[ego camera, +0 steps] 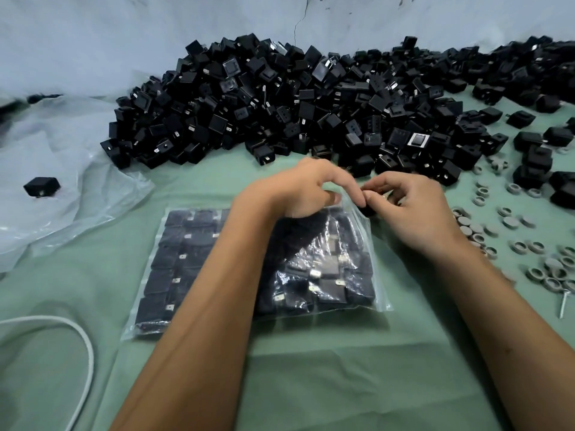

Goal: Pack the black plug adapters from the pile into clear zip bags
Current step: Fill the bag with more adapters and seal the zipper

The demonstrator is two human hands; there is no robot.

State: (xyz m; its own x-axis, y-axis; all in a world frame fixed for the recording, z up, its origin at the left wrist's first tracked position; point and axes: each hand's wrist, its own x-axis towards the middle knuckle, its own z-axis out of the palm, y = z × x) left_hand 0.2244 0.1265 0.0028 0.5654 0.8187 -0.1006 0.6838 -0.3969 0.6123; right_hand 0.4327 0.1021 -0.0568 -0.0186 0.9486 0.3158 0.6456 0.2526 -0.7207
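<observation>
Head view: the left hand (306, 189) pinches the clear zip bag's (370, 269) far mouth while the right hand (417, 209) pinches a black plug adapter (369, 209) at the opening. Best to hold the mouth wide and slide it in flat beside the packed rows.

no readable text, labels, brands or numbers on anything in view.

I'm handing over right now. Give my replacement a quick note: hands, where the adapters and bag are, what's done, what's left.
Left hand: pinches the far open edge of the clear zip bag.
Right hand: holds one black plug adapter at the bag's mouth.
Bag lies flat on the green cloth, already filled with rows of adapters, not sealed.
Pile of adapters behind it is still large.
Left: insert this adapter, seal, start another bag.
</observation>
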